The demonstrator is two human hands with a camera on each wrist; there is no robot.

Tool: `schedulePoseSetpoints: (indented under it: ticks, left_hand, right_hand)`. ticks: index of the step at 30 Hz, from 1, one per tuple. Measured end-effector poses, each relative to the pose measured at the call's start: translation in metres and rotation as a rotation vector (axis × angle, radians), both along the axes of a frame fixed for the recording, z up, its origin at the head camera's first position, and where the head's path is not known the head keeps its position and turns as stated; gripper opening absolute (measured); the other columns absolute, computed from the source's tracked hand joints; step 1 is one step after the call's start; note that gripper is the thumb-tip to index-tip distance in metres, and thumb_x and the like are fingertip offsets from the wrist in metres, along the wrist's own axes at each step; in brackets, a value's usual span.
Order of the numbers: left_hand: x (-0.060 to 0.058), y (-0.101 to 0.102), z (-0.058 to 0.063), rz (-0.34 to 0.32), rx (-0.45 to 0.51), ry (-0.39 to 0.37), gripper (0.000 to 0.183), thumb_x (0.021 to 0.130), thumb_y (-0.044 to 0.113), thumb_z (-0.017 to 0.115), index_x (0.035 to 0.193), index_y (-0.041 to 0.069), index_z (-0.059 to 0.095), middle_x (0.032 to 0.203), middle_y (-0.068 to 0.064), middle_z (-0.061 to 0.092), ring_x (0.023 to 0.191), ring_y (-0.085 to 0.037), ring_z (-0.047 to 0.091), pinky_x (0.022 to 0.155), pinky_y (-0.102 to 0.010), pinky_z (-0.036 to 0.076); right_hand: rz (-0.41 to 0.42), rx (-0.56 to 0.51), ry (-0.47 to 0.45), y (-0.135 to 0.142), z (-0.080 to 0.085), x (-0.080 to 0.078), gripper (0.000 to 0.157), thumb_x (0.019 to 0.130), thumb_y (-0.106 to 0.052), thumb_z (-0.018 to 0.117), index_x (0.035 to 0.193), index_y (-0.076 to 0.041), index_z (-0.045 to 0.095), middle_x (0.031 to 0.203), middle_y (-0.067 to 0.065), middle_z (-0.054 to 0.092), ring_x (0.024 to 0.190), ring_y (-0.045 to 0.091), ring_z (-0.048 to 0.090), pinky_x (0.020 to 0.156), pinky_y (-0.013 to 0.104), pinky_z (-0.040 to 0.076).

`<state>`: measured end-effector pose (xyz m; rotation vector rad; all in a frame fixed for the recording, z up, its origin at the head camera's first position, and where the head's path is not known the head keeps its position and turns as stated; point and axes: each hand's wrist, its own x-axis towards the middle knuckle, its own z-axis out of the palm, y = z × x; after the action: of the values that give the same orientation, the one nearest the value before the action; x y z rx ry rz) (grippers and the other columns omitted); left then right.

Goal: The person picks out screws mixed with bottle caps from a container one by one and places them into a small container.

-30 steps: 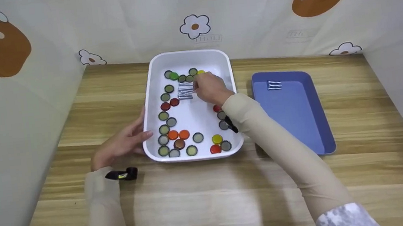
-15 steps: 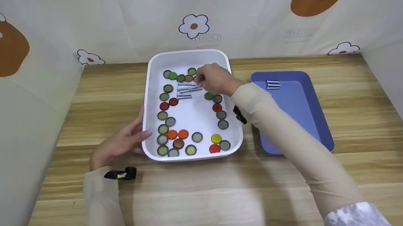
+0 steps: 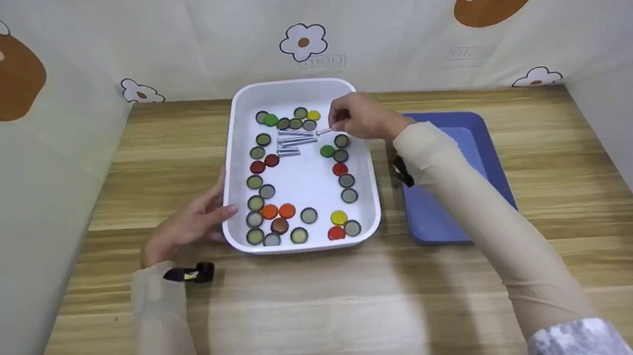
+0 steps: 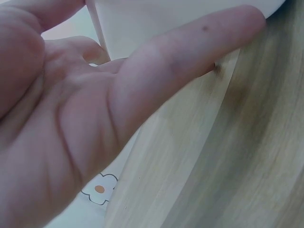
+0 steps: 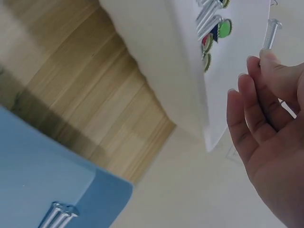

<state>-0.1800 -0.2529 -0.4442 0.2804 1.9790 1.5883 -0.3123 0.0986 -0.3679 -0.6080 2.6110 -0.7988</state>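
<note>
A white tray [image 3: 301,199] holds many bottle caps along its sides and a cluster of silver bolts [image 3: 296,138] toward the far end. Above its right rim, my right hand [image 3: 360,115] pinches one silver bolt [image 5: 271,34] between thumb and forefinger; its head and part of the threaded shank stick out. My left hand [image 3: 195,222] rests against the tray's left side, thumb [image 4: 190,52] extended straight along the white wall. Some of that hand's fingers are hidden behind the tray.
A blue tray [image 3: 435,212] stands right of the white one, partly covered by the right forearm. Several bolts [image 5: 58,216] lie in it, visible in the right wrist view. Both trays sit on a wood-grain table [image 3: 302,320] with a patterned cloth [image 3: 395,34] behind.
My right hand has risen from the bolt cluster and moved right toward the white tray's rim, with a bolt in its fingers. My left hand stays in place.
</note>
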Motion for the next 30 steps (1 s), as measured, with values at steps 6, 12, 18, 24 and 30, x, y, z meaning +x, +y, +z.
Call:
schedulePoseSetpoints:
  ticks: [6, 12, 18, 24, 30]
  left_hand:
    - [-0.001, 0.000, -0.001, -0.021, 0.044, 0.005, 0.082, 0.105, 0.020, 0.053, 0.159, 0.040, -0.006, 0.167, -0.021, 0.014, 0.128, -0.049, 0.054, 0.088, -0.052, 0.061]
    - [-0.001, -0.001, -0.002, -0.020, 0.031, 0.013, 0.083, 0.104, 0.025, 0.054, 0.159, 0.042, -0.005, 0.168, -0.020, 0.012, 0.126, -0.049, 0.056, 0.087, -0.051, 0.062]
    - [-0.001, -0.001, -0.003, -0.017, 0.018, 0.025, 0.082, 0.104, 0.025, 0.055, 0.159, 0.042, -0.005, 0.169, -0.019, 0.011, 0.127, -0.050, 0.056, 0.087, -0.050, 0.062]
    - [-0.001, 0.000, -0.002, -0.022, 0.010, 0.025, 0.083, 0.104, 0.026, 0.054, 0.158, 0.042, -0.006, 0.169, -0.019, 0.008, 0.126, -0.050, 0.056, 0.087, -0.050, 0.062]
    - [0.000, -0.001, -0.001, -0.011, 0.004, 0.008, 0.081, 0.104, 0.028, 0.054, 0.158, 0.043, -0.005, 0.168, -0.020, 0.012, 0.126, -0.049, 0.056, 0.088, -0.050, 0.062]
  right_hand:
    - [-0.061, -0.064, -0.010, 0.020, -0.004, -0.001, 0.014, 0.098, -0.004, 0.057, 0.106, 0.000, 0.067, 0.102, 0.011, 0.063, 0.094, 0.022, 0.055, 0.082, 0.030, 0.050]
    - [-0.109, -0.125, 0.029, 0.035, -0.006, -0.003, 0.009, 0.097, -0.003, 0.060, 0.100, 0.001, 0.067, 0.093, 0.009, 0.061, 0.090, 0.021, 0.053, 0.077, 0.027, 0.048]
    - [-0.152, -0.180, 0.060, 0.054, -0.010, -0.002, 0.008, 0.096, -0.001, 0.060, 0.095, 0.001, 0.067, 0.087, 0.005, 0.057, 0.084, 0.018, 0.051, 0.067, 0.023, 0.044]
    - [-0.174, -0.176, 0.075, 0.076, -0.016, -0.001, 0.009, 0.097, -0.001, 0.056, 0.096, 0.000, 0.065, 0.088, 0.005, 0.056, 0.083, 0.018, 0.050, 0.066, 0.024, 0.044]
    - [-0.224, -0.172, 0.046, 0.093, -0.020, 0.001, 0.010, 0.099, -0.004, 0.054, 0.100, -0.003, 0.063, 0.093, 0.005, 0.057, 0.086, 0.019, 0.052, 0.068, 0.025, 0.046]
